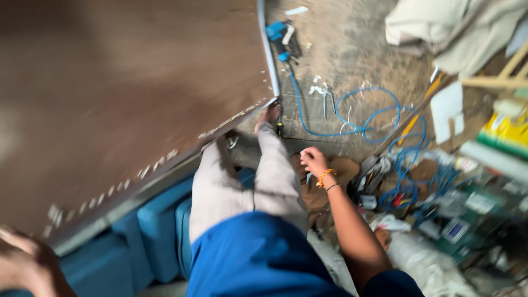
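- The brown board (126, 82) tilts over the blue seat (159, 225); stiff, heavy, awkward, so best held at its edges
- My left hand (25, 267) is blurred, probably gripping its lower edge
- My right hand (313, 160) curls closed on something small and white

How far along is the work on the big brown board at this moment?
Done: an edge strip and a row of small fasteners already run along the brown board. In hand: the left hand steadies the board's near corner, blurred; the right hand reaches toward small parts by the knee. Left: the blue corded tool lies unused on the floor.
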A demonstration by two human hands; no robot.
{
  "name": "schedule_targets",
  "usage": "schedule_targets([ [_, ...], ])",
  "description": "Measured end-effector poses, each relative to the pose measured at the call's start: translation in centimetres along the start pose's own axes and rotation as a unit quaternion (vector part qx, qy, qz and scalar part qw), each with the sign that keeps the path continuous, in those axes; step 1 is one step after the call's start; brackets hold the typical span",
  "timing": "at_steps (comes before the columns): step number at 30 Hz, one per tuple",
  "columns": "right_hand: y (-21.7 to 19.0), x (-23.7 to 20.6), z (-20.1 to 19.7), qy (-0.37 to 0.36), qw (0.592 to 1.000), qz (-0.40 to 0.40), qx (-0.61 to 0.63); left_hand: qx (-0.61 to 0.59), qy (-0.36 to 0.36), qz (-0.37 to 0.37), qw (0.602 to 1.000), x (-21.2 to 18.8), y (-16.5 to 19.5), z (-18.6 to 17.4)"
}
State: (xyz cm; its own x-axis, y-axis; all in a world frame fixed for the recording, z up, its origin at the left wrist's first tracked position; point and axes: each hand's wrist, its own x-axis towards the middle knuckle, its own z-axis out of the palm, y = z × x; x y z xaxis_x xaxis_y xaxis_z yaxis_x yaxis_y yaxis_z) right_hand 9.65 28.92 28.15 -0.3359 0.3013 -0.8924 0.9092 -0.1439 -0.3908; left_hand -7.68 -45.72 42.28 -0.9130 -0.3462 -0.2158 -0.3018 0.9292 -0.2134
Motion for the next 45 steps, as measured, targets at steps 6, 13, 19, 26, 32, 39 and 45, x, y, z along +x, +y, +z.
schedule_targets([
  [6, 6.8, 11.1, -1.2, 0.027, 0.991, 0.13, -0.018, -0.14, -0.401, 0.211, 0.88, -11.3, 15.6, 7.1],
  [13, 15.1, 29.3, -1.4, 0.163, 0.967, -0.069, -0.182, -0.026, -0.621, 0.104, 0.777, -19.8, 23.9, 18.7],
  [19, 20.8, 46.6, -9.5, 0.341, 0.868, -0.092, -0.348, 0.003, -0.511, 0.059, 0.858, -9.5, 24.0, 24.6],
  [26, 26.9, 51.7, -14.1, 0.199, 0.885, 0.015, -0.42, 0.005, -0.498, 0.042, 0.866, -11.8, 24.1, 25.5],
  [32, 26.8, 48.1, -11.8, 0.301, 0.908, -0.068, -0.282, -0.025, -0.469, 0.078, 0.88, -14.6, 26.7, 23.9],
  [39, 21.4, 47.9, -12.6, 0.294, 0.912, -0.006, -0.286, -0.058, -0.457, 0.055, 0.886, -14.8, 30.1, 28.7],
  [45, 23.1, 52.1, -10.0, 0.366, 0.81, -0.124, -0.441, -0.086, -0.405, 0.084, 0.906, -16.2, 29.5, 28.5],
])
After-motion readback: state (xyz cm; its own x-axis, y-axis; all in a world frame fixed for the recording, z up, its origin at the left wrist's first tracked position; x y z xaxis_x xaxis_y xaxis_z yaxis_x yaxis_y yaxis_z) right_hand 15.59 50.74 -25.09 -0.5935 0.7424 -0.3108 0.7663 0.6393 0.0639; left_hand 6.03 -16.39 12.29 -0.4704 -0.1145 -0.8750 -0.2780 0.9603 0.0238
